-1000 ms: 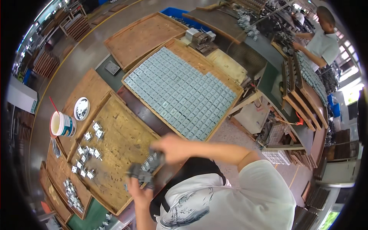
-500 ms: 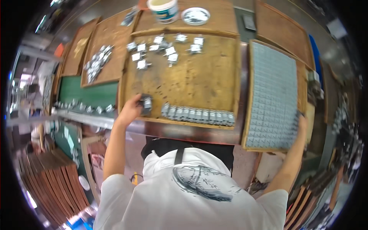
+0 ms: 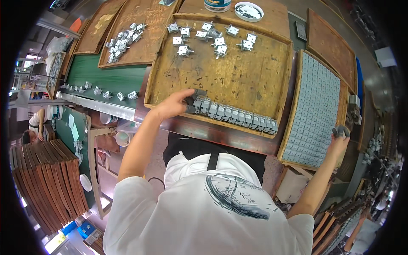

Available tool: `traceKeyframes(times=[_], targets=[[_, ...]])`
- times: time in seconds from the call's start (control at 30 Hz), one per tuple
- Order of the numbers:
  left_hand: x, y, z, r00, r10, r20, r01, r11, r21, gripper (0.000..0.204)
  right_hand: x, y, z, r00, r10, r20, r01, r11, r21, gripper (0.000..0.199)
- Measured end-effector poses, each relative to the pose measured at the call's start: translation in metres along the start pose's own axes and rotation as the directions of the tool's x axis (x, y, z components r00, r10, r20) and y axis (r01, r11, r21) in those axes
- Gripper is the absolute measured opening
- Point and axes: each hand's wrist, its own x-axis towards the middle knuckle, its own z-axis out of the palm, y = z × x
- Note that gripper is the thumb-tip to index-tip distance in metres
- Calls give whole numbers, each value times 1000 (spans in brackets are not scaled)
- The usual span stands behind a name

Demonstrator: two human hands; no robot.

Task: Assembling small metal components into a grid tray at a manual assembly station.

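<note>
Dark covers sit on the fingertips of both my hands. My left hand (image 3: 175,104) has its thumb and forefinger around a grey metal part (image 3: 198,103) at the left end of a row of similar parts (image 3: 238,115). That row runs along the near edge of a wooden tray (image 3: 178,80). Off to the right, my right hand (image 3: 338,140) is at the right side of a tray packed with small grey square pieces (image 3: 312,110). Its fingers are bent together, and what they hold, if anything, cannot be made out.
Loose silvery parts (image 3: 219,41) lie at the back of the wooden tray. More parts are heaped on a board (image 3: 125,40) at left and strewn on a green surface (image 3: 97,76). A white dish (image 3: 248,11) and a tub (image 3: 217,5) stand behind. Stacked boards (image 3: 46,182) are lower left.
My left hand has moved right with the metal part, bringing it to the row's left end. My right hand stays by the grey pieces, its fingers now in plainer view. The whole view has shifted.
</note>
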Motion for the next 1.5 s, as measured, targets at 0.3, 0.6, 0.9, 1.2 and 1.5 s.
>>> traceKeyframes(times=[0.3,0.6,0.9,1.2,1.5], targets=[[19,-23,-5,945,298,132,-317,935,162,52,-91,-16,48,914,99,393,-229,926,300,31],[18,-12,-10,948,208,242,-275,917,289,60,-154,-25,114,844,81,530,-230,948,221,30],[-26,-10,-35,787,418,-454,-302,902,309,40,-172,-50,105,814,62,578,-191,968,165,24],[-51,-64,-117,451,-32,-892,740,572,353,32,-194,-65,122,804,17,595,-170,964,202,27],[-64,-66,-94,474,-10,-881,119,992,52,36,-243,-86,148,770,-32,637,-148,962,228,29]])
